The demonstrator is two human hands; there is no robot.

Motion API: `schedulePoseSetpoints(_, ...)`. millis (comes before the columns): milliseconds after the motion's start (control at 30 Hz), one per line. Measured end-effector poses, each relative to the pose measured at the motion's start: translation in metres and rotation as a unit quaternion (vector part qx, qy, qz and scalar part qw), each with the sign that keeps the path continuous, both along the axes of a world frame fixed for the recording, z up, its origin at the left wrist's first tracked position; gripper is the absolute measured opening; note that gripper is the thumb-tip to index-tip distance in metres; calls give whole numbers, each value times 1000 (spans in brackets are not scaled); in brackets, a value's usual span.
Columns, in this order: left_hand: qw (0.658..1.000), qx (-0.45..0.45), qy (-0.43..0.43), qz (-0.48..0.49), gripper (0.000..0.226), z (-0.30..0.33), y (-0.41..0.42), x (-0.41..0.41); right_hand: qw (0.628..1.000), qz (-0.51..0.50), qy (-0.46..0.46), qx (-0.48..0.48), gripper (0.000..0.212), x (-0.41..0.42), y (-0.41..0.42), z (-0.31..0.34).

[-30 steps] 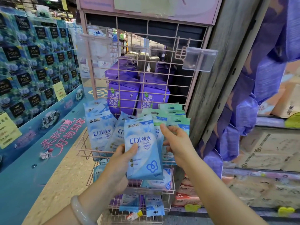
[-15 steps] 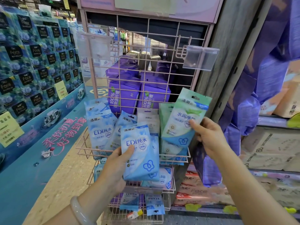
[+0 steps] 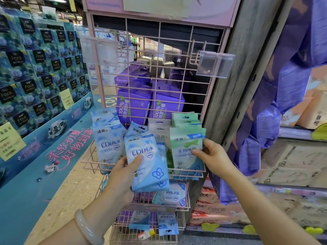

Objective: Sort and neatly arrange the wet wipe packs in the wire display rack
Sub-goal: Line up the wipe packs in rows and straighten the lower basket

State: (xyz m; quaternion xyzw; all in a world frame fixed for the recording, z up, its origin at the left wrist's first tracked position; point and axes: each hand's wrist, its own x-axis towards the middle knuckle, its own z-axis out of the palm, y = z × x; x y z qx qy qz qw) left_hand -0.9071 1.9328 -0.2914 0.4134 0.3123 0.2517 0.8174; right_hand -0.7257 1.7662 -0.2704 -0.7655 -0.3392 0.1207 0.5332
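A pink wire display rack (image 3: 109,82) stands in front of me with three basket tiers. My left hand (image 3: 122,175) grips a small stack of blue EDI wet wipe packs (image 3: 146,161) in front of the top basket. My right hand (image 3: 212,156) pinches a green wet wipe pack (image 3: 185,147) at its right edge, standing it at the front of the green row (image 3: 184,119) on the basket's right side. More blue packs (image 3: 108,142) stand upright on the left, and a pale pack (image 3: 160,131) sits in the middle.
The middle tier holds a 999 pack (image 3: 174,193); the bottom tier holds blue packs (image 3: 167,223). Purple tissue bundles (image 3: 134,103) sit behind the grid. A clear tag holder (image 3: 215,64) juts out top right. A blue tissue display (image 3: 35,68) lies left, a wooden post (image 3: 235,76) right.
My right hand lifted a green pack up and to the right out of the row, then brought it back down into the front of the green row. The left hand kept its blue stack.
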Motion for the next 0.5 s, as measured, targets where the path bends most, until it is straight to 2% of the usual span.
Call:
schedulePoseSetpoints(133, 1000, -9, 0, 5, 4, 0, 3, -3, 998, -39, -20, -45, 14, 1, -11, -8)
schedulePoseSetpoints(200, 1000, -6, 1, 4, 7, 2, 3, -3, 991, -58, -57, -106, 13, 2, -10, -5)
schedulePoseSetpoints(333, 1000, 1, 5, 10, 16, 8, 2, -1, 945, -170, -155, -231, 45, -1, -9, 8)
schedulePoseSetpoints(400, 1000, 2, 7, 12, 19, 9, 2, 0, 927, -216, -252, -177, 71, -9, -8, 15)
schedulePoseSetpoints(467, 1000, 5, 9, 13, 15, 9, 1, 2, 918, -173, -342, -106, 90, -18, -2, 19)
schedulePoseSetpoints(500, 1000, 6, 9, 13, 12, 9, 0, 2, 911, -138, -372, -109, 90, -20, 2, 19)
